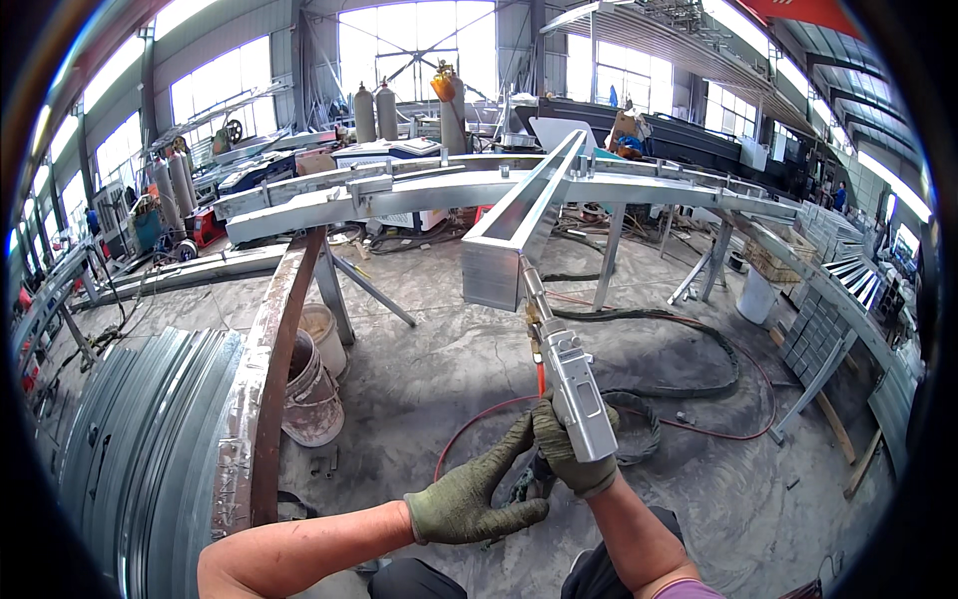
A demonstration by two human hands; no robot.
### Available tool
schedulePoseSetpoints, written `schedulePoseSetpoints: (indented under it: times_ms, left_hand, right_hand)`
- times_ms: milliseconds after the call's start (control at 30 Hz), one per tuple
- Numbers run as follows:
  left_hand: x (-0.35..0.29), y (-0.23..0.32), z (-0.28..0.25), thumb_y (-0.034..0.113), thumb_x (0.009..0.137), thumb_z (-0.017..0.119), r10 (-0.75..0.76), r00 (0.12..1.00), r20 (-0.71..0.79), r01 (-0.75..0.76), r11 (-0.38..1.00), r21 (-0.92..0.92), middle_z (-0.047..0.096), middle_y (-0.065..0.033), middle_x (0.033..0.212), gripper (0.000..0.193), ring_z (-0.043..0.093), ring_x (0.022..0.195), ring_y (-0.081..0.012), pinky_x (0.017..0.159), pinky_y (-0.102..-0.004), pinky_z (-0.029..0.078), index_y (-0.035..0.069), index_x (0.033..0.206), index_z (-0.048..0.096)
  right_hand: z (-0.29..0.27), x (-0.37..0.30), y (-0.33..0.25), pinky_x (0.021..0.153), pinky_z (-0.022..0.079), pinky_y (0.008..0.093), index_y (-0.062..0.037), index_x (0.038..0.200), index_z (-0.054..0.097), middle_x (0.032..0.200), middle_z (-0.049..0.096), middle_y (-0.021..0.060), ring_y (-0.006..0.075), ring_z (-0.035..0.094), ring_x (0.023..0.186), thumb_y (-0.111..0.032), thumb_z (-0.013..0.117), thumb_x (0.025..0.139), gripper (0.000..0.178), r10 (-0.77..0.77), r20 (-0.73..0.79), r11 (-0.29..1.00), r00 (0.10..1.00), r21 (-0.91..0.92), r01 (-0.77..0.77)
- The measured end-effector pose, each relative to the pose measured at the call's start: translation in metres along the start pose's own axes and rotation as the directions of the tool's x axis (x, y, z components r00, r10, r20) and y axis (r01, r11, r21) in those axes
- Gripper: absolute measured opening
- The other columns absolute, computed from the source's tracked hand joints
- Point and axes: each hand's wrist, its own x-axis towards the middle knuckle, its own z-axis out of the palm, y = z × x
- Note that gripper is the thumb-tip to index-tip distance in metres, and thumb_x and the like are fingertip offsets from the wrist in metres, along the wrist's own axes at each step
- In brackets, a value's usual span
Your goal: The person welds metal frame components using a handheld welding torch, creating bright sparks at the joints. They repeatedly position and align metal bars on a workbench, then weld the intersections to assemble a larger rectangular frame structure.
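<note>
My right hand (564,449), in a green knit glove, is wrapped round the grip of a silver handheld welding gun (581,399). The gun's thin nozzle points away from me, its tip at the right upper corner of the near end of a long, shiny metal box beam (491,277). Whether the tip touches the metal I cannot tell. My left hand (469,499), gloved alike, is open, thumb and fingers apart, beside the gun's grip and dark cable. A red hose (541,377) hangs under the gun.
The beam lies across metal rails (399,195) on legs. At left are a rusty steel beam (261,399), buckets (311,394) and stacked metal strips (150,449). A dark cable (714,379) loops over the floor at right. Gas cylinders (386,112) stand at the back.
</note>
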Motion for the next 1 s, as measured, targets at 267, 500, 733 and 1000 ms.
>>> schedulePoseSetpoints:
  times_ms: [267, 500, 733, 1000]
  left_hand:
    - [-0.001, -0.006, 0.001, 0.038, 0.098, 0.083, 0.035, 0.999, -0.006, -0.035, 0.999, 0.012, 0.012, -0.0183, 0.182, 0.115, 0.019, 0.168, -0.0310, 0.132, -0.0492, 0.030, 0.007, 0.176, 0.005]
    - [-0.001, -0.001, 0.002, 0.039, 0.098, 0.083, 0.007, 1.000, 0.000, -0.007, 1.000, 0.008, 0.015, -0.0173, 0.182, 0.114, 0.023, 0.166, -0.0318, 0.129, -0.0516, 0.035, 0.009, 0.177, 0.005]
    - [-0.002, -0.002, 0.004, 0.044, 0.101, 0.076, 0.024, 1.000, -0.008, -0.023, 1.000, 0.021, 0.021, -0.0308, 0.178, 0.115, 0.024, 0.166, -0.0373, 0.134, -0.0432, 0.024, -0.003, 0.173, 0.001]
    - [-0.001, -0.002, 0.002, 0.038, 0.100, 0.077, 0.094, 0.996, 0.010, -0.094, 0.993, 0.068, 0.027, -0.0301, 0.175, 0.112, 0.033, 0.163, -0.0371, 0.131, -0.0431, 0.029, -0.003, 0.174, 0.002]
  right_hand:
    - [0.001, 0.000, -0.002, 0.065, 0.058, 0.0406, -0.0044, 0.093, 0.077, 0.081, 0.073, 0.0109, 0.0301, 0.072, 0.070, -0.009, 0.080, 0.086, 0.009, -0.001, -0.009, 1.000, 1.000, 0.008, 0.001]
    - [-0.001, -0.001, 0.000, 0.063, 0.059, 0.0408, -0.0042, 0.094, 0.077, 0.080, 0.072, 0.0112, 0.0298, 0.072, 0.069, -0.010, 0.081, 0.086, 0.010, -0.028, 0.004, 0.999, 1.000, -0.046, 0.028]
    - [0.000, 0.003, -0.009, 0.061, 0.058, 0.0407, -0.0066, 0.092, 0.077, 0.077, 0.071, 0.0107, 0.0288, 0.071, 0.065, -0.012, 0.080, 0.088, 0.007, -0.068, -0.002, 0.994, 0.998, -0.082, 0.068]
    - [-0.004, -0.002, -0.014, 0.066, 0.057, 0.0392, -0.0055, 0.093, 0.077, 0.081, 0.072, 0.0093, 0.0285, 0.072, 0.071, -0.009, 0.079, 0.088, 0.006, 0.000, -0.023, 1.000, 1.000, -0.013, 0.000]
